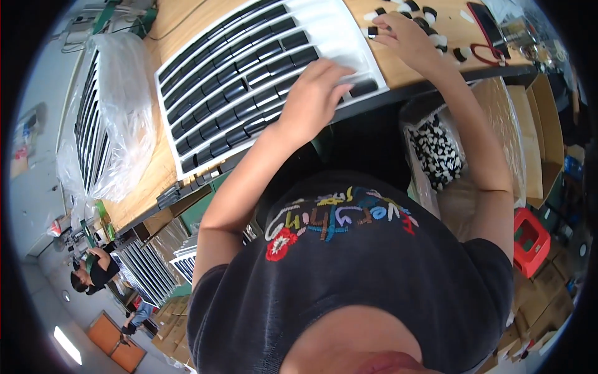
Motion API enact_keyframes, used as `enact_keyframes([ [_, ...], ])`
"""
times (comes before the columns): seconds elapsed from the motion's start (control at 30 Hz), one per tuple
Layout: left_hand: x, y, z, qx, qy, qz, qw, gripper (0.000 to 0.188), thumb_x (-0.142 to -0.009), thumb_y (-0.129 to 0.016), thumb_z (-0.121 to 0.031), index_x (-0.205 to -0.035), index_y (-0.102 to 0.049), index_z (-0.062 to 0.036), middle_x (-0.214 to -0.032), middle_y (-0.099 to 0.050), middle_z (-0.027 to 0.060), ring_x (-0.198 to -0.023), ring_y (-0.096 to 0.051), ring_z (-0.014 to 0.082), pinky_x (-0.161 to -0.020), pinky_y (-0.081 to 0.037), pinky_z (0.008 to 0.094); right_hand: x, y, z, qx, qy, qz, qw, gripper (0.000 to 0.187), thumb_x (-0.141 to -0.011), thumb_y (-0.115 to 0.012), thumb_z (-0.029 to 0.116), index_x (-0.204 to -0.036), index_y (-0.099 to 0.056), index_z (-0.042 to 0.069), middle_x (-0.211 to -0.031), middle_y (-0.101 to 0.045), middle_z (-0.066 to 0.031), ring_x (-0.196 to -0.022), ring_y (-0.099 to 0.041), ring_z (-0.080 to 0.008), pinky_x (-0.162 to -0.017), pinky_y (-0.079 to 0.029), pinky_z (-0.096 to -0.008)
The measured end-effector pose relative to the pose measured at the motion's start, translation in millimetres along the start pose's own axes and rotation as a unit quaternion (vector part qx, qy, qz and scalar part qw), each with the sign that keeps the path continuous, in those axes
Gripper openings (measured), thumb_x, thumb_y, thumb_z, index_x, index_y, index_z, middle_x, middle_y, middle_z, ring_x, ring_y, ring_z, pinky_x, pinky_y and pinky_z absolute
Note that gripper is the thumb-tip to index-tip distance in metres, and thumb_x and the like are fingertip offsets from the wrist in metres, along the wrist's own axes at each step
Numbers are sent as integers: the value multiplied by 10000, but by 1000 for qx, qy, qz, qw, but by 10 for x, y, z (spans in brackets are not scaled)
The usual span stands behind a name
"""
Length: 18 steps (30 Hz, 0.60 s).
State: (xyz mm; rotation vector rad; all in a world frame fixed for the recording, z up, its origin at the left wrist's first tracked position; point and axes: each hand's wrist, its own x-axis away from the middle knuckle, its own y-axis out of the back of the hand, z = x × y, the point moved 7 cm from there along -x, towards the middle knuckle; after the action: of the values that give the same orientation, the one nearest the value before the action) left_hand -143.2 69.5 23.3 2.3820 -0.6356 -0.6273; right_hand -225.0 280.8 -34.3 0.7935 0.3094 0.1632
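Observation:
A white slotted tray (349, 47) lies on the wooden table, its long grooves filled with rows of glossy black cylindrical pieces (268, 75). My left hand (311, 103) is over the near rows, fingers slightly bent and apart, with nothing visible in them. Just past its fingertips, one black piece (364, 87) lies in the nearest groove. To the right of the tray, my right hand (408, 42) pinches a small black-and-white cap (372, 32) between its fingertips. Several loose black-and-white caps (430, 14) are scattered around that hand.
A red-edged phone (489, 30) and a red ring-shaped item (488, 55) lie at the table's right. Below the edge, an open lined box (436, 149) holds many small black and white pieces. At left stands a plastic-wrapped tray (124, 112). A red stool (531, 243) is at lower right.

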Motion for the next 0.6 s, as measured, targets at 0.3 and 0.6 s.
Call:
enact_keyframes([
  [0.3, -153, -512, 57, -127, -82, 132, 980, 280, -856, -636, -43, -1112, -629, -156, -1012, -484, 98, -974, -503, 283, -881, -426, 388, 285, 31, -61, 11, -83, -73, 994, 216, -915, -634, 145, -1087, -571, 30, -1012, -653, -125, -947, -639, -300, -827, -496, -381],
  [0.6, -142, -458, 124, -184, -99, 149, 967, 236, -877, -661, -86, -1109, -638, -118, -1069, -509, 84, -1020, -532, 271, -884, -456, 382, 117, -54, 402, 171, -42, -75, 981, 288, -878, -627, 100, -1154, -576, 36, -1087, -568, -173, -986, -586, -362, -847, -493, -421],
])
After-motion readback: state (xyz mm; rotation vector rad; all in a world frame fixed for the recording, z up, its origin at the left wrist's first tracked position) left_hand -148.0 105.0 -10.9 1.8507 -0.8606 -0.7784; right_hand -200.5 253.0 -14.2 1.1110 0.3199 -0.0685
